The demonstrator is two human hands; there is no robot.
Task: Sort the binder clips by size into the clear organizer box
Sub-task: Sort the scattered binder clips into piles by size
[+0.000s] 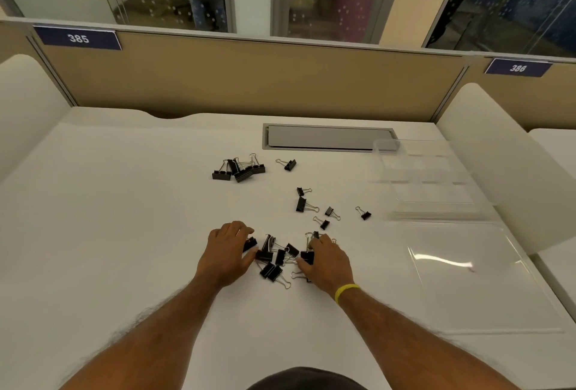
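Observation:
Black binder clips lie scattered on the white desk (124, 218). A near pile of clips (274, 260) sits between my two hands. My left hand (229, 249) rests palm down at the pile's left edge, fingers over one clip (249, 244). My right hand (327, 260) cups the pile's right side, fingertips touching a clip (307, 256). Farther back lies a cluster of larger clips (240, 168), with one lone clip (290, 164) beside it. Several small clips (327, 212) are spread in the middle. The clear organizer box (436, 196) stands open at the right, its lid (473, 280) lying flat toward me.
A grey cable hatch (327, 137) is set into the desk at the back. Tan partition panels (249, 78) with number plates 385 and 386 close off the rear. White side dividers (492, 156) flank the desk. A person stands behind the glass beyond.

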